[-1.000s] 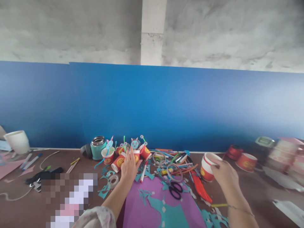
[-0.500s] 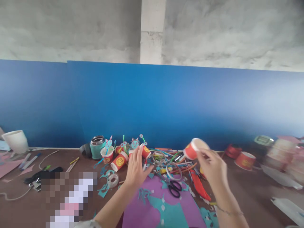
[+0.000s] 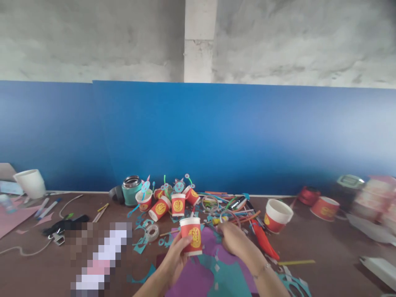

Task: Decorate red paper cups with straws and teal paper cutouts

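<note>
Head view is showing one red paper cup [image 3: 192, 236] standing upright above the purple sheet [image 3: 188, 280], between the two hands and close in front of the person. Left hand [image 3: 175, 260] is grasping this cup from the lower left, fingers wrapping its side near the base. Right hand [image 3: 232, 238] is lying just to the right of the cup, low over the teal paper cutouts [image 3: 227, 280]; whether its fingers are closing on anything cannot be determined, and contact with the cup is not confirmable.

Count of similar cups behind the held one: three red cups are clearly showing in the cluster [image 3: 168, 205], one of them tipped on its side, and further cups there are too crowded to count reliably. One wider red-and-white cup [image 3: 276, 215] is standing well apart to the right. One teal jar [image 3: 131, 189] is sitting at the left end of the cluster. One clear tape roll [image 3: 152, 232] is lying left of the held cup. One white pot [image 3: 30, 183] is standing at the far left of the brown table [image 3: 324, 251].
</note>
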{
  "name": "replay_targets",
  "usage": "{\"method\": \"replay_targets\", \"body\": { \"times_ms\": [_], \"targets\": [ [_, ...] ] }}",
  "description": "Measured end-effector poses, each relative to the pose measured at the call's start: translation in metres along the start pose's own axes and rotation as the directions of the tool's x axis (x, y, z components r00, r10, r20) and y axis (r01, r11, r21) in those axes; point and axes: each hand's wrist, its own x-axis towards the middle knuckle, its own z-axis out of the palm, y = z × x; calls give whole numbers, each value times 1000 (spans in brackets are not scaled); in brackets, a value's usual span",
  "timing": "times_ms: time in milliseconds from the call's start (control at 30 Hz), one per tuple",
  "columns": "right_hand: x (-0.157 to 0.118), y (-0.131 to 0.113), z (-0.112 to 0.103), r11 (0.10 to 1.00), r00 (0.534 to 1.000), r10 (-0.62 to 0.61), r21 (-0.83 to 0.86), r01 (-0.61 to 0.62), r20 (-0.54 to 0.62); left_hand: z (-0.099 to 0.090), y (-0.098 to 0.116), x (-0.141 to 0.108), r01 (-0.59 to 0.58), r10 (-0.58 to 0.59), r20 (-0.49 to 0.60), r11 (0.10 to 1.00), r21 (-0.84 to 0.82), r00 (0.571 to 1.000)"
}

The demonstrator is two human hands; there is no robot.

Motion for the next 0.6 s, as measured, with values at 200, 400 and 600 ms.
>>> {"method": "replay_targets", "body": {
  "times_ms": [200, 400, 600],
  "targets": [
    [-2, -11, 9, 992, 998, 53, -120, -47, 46, -6, -4, 5, -31, 30, -8, 999, -25, 1000],
    [-2, -1, 11, 987, 995, 35, -160, -20, 91, -11, -1, 7, -47, 45, -58, 998, -39, 997],
    [0, 1, 1, 966, 990, 39, 249, -71, 133, -12, 6, 3, -24, 22, -41, 998, -58, 999]
  ]
}}
